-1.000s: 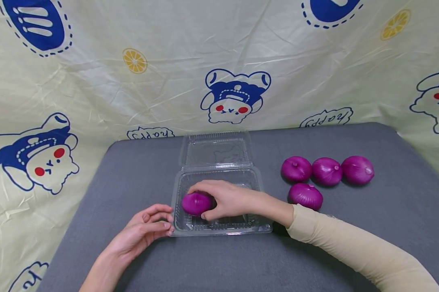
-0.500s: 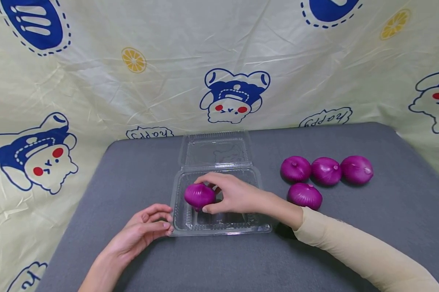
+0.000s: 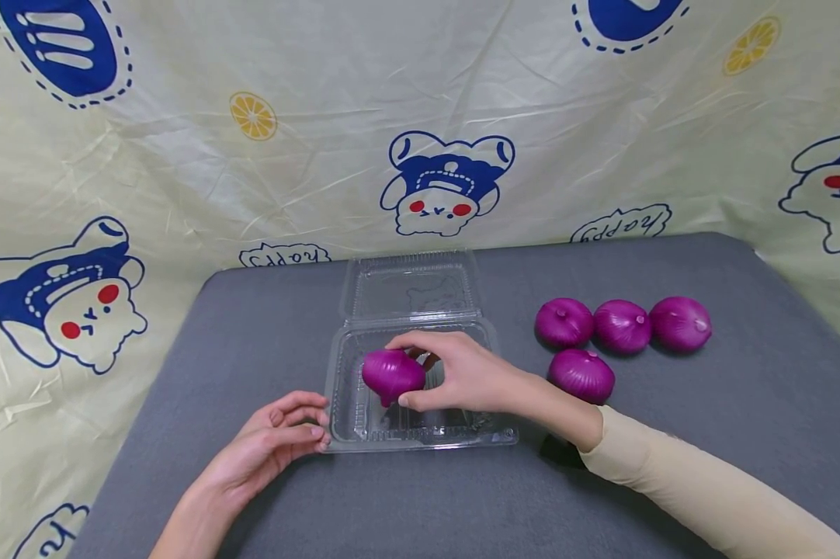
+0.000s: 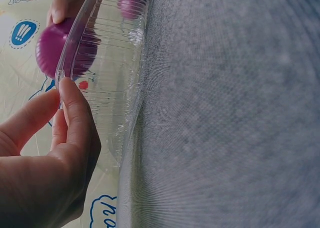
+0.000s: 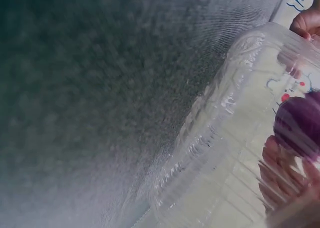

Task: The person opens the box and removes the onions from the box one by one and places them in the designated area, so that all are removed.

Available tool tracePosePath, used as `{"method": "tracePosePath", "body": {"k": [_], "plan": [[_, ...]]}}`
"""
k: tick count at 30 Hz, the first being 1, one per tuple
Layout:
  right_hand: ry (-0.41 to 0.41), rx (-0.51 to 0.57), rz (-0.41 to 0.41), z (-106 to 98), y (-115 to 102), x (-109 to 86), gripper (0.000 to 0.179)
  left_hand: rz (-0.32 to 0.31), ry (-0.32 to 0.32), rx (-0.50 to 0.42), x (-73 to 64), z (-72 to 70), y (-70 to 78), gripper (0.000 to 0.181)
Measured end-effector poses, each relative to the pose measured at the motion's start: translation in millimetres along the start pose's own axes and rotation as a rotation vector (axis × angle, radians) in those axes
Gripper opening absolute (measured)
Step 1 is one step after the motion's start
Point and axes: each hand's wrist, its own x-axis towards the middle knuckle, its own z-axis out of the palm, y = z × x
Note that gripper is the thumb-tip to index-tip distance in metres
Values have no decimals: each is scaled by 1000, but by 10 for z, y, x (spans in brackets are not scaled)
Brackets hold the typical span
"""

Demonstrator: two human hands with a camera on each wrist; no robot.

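In the head view my right hand (image 3: 465, 373) grips a red onion (image 3: 392, 376), fingers over its top and thumb at its lower right side. The onion hangs tilted over the base of a clear plastic clamshell box (image 3: 420, 446), its pointed end downward. The left wrist view has the onion (image 4: 50, 50) raised around the level of the box's rim. My left hand (image 3: 273, 444) is at the box's near left corner; thumb and fingertips pinch the rim (image 4: 62, 77). Through the box wall, the right wrist view gives part of the onion (image 5: 300, 125) and the right fingers.
The box's lid (image 3: 413, 287) lies folded back behind its base. To the right, several red onions rest on the grey cloth: three in a row with a middle one (image 3: 623, 327), and another (image 3: 581, 376) in front, near the right sleeve. A printed curtain (image 3: 322, 178) hangs behind.
My right hand has lifted the onion from the left part of the box and moved it a little to the right, tipping it. The left hand stays at the rim.
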Motion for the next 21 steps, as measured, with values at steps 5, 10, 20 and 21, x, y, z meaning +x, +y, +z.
{"method": "tracePosePath", "body": {"k": [5,10,20,21], "plan": [[24,18,-17,-58,-15,-84,57,7,-19,-7,-3,2,1,35],[54,46,-18,-113,-18,-174,59,3,-14,-7,-9,9,6,36],[106,94,29,-243,-30,-370,63,-7,-6,-7,-12,14,14,37],[110,99,36,-257,-28,-393,63,-7,-6,-8,-11,15,13,37]]}}
